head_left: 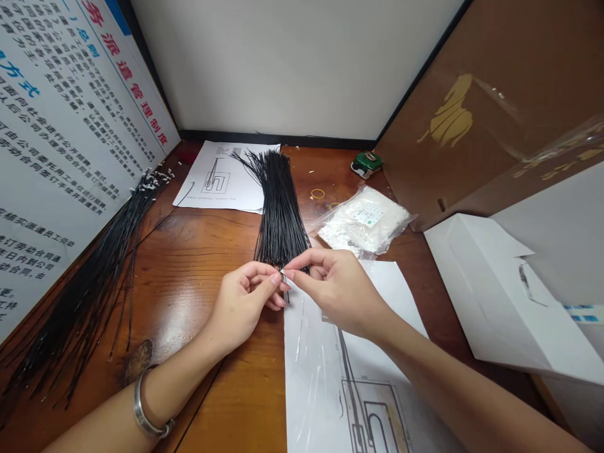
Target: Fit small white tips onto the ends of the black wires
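My left hand point(245, 302) and my right hand point(330, 283) meet fingertip to fingertip over the near end of a bundle of thin black wires point(279, 207) lying on the wooden table point(198, 251). Both hands pinch one small pale part at a wire end point(284, 274); thumb and forefinger of each are pressed together. A silver bangle point(146, 412) sits on my left wrist. My right forearm rests over a plastic-sleeved drawing sheet point(340, 371).
A second spread of black wires with white tips point(94, 277) lies along the left board with printed text point(61, 126). A paper drawing point(221, 176), a clear bag of white parts point(363, 220), rubber bands point(318, 194), a green object point(367, 163) and a white box point(500, 296) surround the hands.
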A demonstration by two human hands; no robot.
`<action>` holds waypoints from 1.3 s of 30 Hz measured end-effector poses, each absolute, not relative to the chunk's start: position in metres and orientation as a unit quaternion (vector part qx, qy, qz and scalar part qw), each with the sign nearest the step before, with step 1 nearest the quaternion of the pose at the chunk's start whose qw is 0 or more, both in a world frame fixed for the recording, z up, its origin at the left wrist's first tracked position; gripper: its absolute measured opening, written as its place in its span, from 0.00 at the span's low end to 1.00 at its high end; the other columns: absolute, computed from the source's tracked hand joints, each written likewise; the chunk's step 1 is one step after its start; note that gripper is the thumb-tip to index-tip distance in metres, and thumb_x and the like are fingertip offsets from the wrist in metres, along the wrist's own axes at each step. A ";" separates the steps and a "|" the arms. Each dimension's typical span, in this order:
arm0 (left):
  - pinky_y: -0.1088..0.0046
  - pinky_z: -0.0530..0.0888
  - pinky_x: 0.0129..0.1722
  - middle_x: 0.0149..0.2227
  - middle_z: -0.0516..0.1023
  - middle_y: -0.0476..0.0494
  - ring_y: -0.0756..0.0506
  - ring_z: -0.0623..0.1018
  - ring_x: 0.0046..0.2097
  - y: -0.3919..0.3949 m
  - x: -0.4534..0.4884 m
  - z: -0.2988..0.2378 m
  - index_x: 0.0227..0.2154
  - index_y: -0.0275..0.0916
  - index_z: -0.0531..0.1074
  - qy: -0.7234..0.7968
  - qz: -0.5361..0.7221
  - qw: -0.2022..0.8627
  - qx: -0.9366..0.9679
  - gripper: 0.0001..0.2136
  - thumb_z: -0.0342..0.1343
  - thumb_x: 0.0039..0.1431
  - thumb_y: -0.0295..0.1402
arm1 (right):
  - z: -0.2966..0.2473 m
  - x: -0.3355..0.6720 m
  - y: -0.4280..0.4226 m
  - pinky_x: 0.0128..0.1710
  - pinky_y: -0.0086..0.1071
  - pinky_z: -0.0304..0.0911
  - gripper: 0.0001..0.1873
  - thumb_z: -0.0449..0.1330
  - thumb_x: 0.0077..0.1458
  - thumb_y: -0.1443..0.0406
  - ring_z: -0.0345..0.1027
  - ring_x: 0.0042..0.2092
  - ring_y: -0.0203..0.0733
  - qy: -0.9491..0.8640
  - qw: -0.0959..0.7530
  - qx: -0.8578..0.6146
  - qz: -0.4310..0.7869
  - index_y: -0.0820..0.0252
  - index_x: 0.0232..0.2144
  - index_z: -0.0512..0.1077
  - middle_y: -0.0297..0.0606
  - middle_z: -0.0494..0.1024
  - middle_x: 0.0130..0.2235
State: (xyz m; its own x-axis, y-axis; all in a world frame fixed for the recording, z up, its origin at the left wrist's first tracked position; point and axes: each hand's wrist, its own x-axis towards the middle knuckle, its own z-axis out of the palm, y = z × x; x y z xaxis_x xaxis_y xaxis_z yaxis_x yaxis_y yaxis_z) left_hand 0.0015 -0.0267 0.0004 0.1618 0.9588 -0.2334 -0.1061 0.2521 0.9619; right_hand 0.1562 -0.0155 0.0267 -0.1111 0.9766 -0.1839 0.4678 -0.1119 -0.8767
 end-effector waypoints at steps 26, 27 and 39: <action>0.79 0.73 0.24 0.28 0.77 0.45 0.52 0.75 0.26 -0.030 0.001 -0.004 0.31 0.33 0.71 0.485 0.405 0.616 0.471 0.08 0.56 0.56 0.34 | 0.031 0.159 -0.013 0.14 0.25 0.41 0.06 0.59 0.51 0.66 0.45 0.16 0.28 -0.617 0.247 -0.588 0.461 0.62 0.26 0.74 0.24 0.56 0.13; 0.78 0.73 0.23 0.29 0.77 0.45 0.52 0.75 0.26 -0.029 0.001 -0.004 0.31 0.33 0.71 0.486 0.405 0.615 0.471 0.08 0.56 0.56 0.35 | 0.031 0.160 -0.012 0.14 0.25 0.41 0.06 0.59 0.51 0.66 0.44 0.16 0.28 -0.617 0.248 -0.589 0.460 0.62 0.26 0.74 0.24 0.56 0.13; 0.74 0.73 0.24 0.37 0.80 0.39 0.52 0.74 0.24 -0.028 0.000 0.001 0.41 0.32 0.72 0.496 0.397 0.593 0.494 0.12 0.54 0.56 0.34 | 0.045 0.185 0.000 0.18 0.28 0.45 0.08 0.57 0.55 0.62 0.49 0.18 0.31 -0.665 0.303 -0.597 0.331 0.59 0.32 0.75 0.25 0.58 0.15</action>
